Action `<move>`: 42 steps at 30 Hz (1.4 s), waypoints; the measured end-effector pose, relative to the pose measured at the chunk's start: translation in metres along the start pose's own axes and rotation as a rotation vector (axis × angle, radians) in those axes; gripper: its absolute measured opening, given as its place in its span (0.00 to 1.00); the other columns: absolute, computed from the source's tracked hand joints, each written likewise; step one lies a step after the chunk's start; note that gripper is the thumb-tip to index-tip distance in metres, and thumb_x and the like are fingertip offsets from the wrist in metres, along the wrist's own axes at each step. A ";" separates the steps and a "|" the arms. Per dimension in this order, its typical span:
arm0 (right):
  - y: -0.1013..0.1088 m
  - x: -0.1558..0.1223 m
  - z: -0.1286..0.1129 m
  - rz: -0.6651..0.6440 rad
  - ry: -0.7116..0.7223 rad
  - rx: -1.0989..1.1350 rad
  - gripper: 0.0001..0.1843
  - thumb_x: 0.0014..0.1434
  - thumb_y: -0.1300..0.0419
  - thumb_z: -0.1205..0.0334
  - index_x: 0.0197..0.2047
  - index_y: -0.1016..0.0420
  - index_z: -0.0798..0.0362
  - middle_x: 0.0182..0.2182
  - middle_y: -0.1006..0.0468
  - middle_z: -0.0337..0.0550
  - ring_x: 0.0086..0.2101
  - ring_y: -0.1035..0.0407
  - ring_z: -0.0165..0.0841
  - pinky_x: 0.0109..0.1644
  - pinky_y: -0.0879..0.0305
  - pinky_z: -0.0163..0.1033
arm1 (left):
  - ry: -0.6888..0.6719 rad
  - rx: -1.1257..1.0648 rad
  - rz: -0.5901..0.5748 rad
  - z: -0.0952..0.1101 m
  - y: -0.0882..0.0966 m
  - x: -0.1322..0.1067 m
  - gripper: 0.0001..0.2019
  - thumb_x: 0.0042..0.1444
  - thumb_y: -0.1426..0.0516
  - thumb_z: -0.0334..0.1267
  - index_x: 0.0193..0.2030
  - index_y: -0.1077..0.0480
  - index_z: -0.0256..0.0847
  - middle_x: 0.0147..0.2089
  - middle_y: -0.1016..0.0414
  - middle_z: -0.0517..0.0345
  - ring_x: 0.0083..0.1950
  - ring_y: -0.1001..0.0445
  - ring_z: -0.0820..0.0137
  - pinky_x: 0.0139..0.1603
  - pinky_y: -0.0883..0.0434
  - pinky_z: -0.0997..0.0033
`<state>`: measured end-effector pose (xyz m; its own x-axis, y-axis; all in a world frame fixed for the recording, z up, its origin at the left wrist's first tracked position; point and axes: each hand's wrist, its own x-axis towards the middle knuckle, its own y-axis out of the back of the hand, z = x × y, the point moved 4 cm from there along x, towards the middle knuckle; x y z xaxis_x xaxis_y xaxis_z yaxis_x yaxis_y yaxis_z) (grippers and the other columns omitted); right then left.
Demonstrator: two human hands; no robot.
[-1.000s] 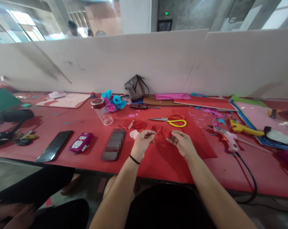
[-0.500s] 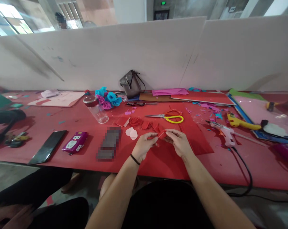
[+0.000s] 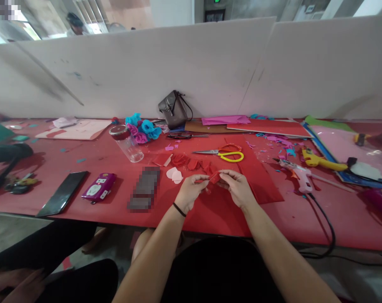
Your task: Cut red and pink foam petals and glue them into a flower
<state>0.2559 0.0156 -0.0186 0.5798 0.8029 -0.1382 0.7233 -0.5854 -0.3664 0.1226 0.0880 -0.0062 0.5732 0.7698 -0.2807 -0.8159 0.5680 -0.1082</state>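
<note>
Between my two hands is a small piece of red crepe paper [image 3: 215, 178]. My left hand [image 3: 191, 190] pinches its left edge, and my right hand [image 3: 236, 185] pinches its right edge, fingertips closed. Just beyond my hands lies a row of crumpled red paper pieces [image 3: 194, 163]. Pale pink paper petals [image 3: 174, 175] rest to the left of my left hand. Scissors [image 3: 223, 154] with yellow and red handles lie behind my right hand, pointing left. Red paper sheets [image 3: 263, 179] spread on the table to the right.
A clear jar [image 3: 130, 147] stands by blue and purple paper flowers [image 3: 143, 129]. Nearer are a black phone [image 3: 63, 193] and a purple power strip [image 3: 99, 188]. Right are a pink glue gun [image 3: 300, 176], its cord, and a yellow glue gun [image 3: 321, 160]. A bag [image 3: 174, 110] leans on the white partition [image 3: 130, 71].
Both hands stay in nearly the same place, still pinching the red paper, which shows slightly more of its surface between them. The view has shifted very slightly.
</note>
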 end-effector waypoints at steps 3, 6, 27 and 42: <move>-0.001 0.000 -0.001 -0.005 -0.006 -0.002 0.13 0.36 0.28 0.55 0.26 0.22 0.50 0.24 0.20 0.36 0.27 0.26 0.33 0.42 0.28 0.44 | 0.002 0.009 0.005 -0.001 0.000 0.001 0.07 0.51 0.41 0.26 0.37 0.24 0.34 0.21 0.29 0.62 0.22 0.33 0.80 0.25 0.40 0.80; -0.001 0.000 -0.001 -0.010 -0.004 -0.019 0.13 0.36 0.28 0.54 0.26 0.22 0.50 0.24 0.20 0.36 0.28 0.25 0.34 0.42 0.28 0.45 | -0.004 0.012 -0.004 -0.001 0.000 0.001 0.07 0.50 0.39 0.29 0.37 0.24 0.34 0.22 0.28 0.61 0.22 0.32 0.79 0.26 0.39 0.79; -0.002 -0.003 -0.004 0.000 -0.014 -0.035 0.12 0.36 0.28 0.53 0.24 0.20 0.50 0.23 0.22 0.36 0.26 0.28 0.31 0.34 0.29 0.39 | 0.004 0.045 0.007 0.002 -0.001 -0.002 0.06 0.49 0.41 0.26 0.34 0.24 0.35 0.23 0.29 0.62 0.23 0.32 0.80 0.28 0.37 0.79; 0.007 0.005 0.005 -0.030 0.088 -0.185 0.13 0.40 0.29 0.51 0.27 0.20 0.50 0.26 0.22 0.37 0.28 0.33 0.30 0.37 0.37 0.37 | 0.094 -0.030 -0.064 0.000 -0.002 -0.001 0.02 0.53 0.41 0.31 0.31 0.29 0.36 0.26 0.30 0.63 0.21 0.31 0.82 0.23 0.41 0.82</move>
<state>0.2621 0.0164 -0.0259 0.5813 0.8124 -0.0461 0.7928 -0.5782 -0.1927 0.1234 0.0863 -0.0061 0.6158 0.7007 -0.3603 -0.7805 0.6053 -0.1567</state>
